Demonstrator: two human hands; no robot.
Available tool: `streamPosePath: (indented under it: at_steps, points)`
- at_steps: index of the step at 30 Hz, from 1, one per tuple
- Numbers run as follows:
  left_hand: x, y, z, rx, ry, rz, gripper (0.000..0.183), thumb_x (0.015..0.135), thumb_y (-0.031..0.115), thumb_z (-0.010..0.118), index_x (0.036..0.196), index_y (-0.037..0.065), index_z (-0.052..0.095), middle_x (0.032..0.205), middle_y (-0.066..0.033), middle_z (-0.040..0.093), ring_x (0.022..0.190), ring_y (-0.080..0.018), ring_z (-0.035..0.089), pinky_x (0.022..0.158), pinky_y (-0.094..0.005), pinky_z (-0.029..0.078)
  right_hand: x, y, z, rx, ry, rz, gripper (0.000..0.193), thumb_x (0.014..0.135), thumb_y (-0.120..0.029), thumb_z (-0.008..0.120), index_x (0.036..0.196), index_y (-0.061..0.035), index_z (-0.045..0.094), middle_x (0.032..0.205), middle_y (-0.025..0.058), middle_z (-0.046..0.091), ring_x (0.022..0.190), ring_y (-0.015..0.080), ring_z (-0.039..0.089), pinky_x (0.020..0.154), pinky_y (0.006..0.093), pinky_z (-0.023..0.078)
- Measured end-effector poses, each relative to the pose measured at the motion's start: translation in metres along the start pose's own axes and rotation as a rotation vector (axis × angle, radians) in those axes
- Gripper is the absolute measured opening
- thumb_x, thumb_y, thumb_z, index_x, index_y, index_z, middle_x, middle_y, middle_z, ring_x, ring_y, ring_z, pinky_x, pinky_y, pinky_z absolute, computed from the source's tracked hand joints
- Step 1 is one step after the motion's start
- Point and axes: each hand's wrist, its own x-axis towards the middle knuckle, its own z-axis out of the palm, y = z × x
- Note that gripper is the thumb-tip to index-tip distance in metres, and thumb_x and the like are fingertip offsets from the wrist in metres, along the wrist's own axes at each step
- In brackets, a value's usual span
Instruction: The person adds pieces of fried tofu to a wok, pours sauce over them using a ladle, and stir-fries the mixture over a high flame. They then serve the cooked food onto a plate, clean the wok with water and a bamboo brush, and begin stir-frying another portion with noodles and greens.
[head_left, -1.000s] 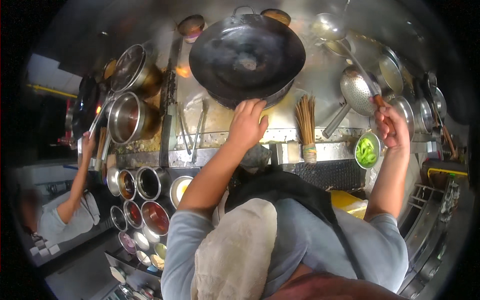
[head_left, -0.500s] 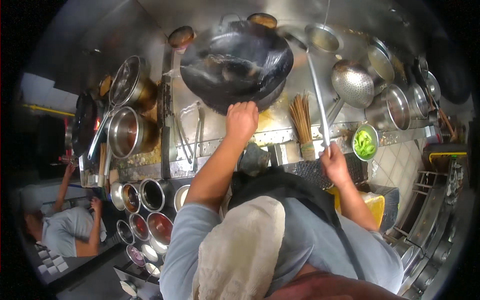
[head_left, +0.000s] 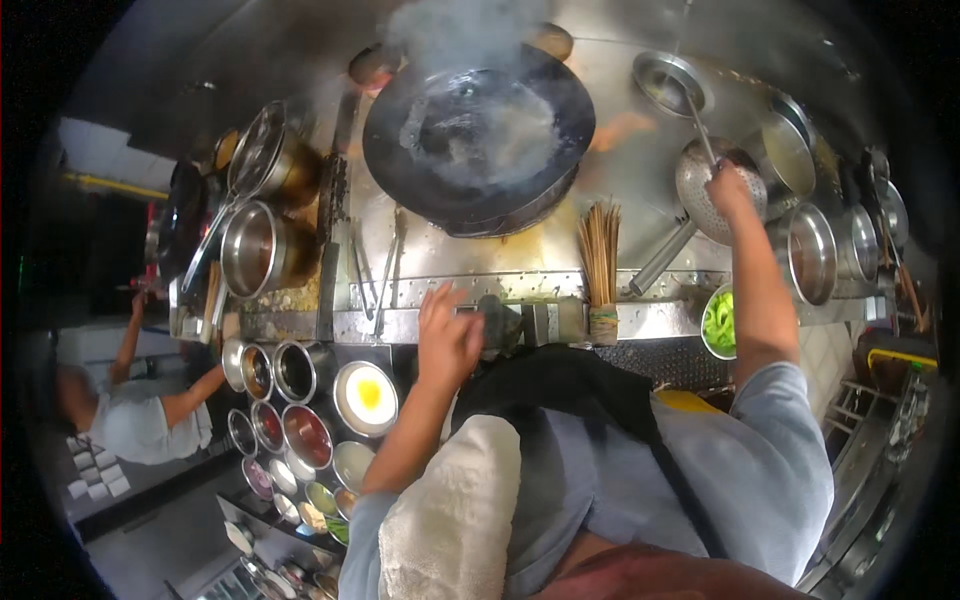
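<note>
Jutting forward from right grip (head_left: 730, 187): ladle (head_left: 703, 130).

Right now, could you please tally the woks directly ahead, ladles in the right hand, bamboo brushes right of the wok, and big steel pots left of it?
Wok: 1
Ladle: 1
Bamboo brush: 1
Big steel pots: 2
Total: 5

Upper-body wear, as we have it on
Blue-grey shirt (head_left: 745, 470), short sleeves (head_left: 780, 405); black apron (head_left: 560, 395), narrow dark strap (head_left: 690, 492); cream towel (head_left: 455, 515), thick-looking, on our left side; left hand (head_left: 450, 338), right hand (head_left: 730, 190): bare
</note>
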Motion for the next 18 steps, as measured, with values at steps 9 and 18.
streamPosePath:
  at_steps: [9,18]
  points:
    - [-0.138,0.029,-0.041,-0.053,-0.014,-0.612,0.011,0.092,0.011,0.068,0.095,0.0,0.069,0.123,-0.0185,0.064,0.111,-0.0365,0.064,0.089,-0.0394,0.053,0.101,0.034,-0.016,1.779,-0.528,0.489,0.01,0.091,-0.008,0.063,0.091,0.0007,0.058,0.08,0.0067,0.062,0.06,0.0119,0.056,0.049,0.0201,0.047]
    - [-0.025,0.004,-0.017,-0.142,0.03,-0.269,0.016,0.089,0.01,0.071,0.103,0.002,0.069,0.124,-0.0204,0.063,0.119,-0.0397,0.06,0.1,-0.043,0.049,-0.039,0.015,-0.076,1.709,-0.447,0.214,0.021,0.092,-0.013,0.063,0.108,-0.0017,0.056,0.083,0.0037,0.059,0.061,0.0077,0.05,0.049,0.0203,0.043]
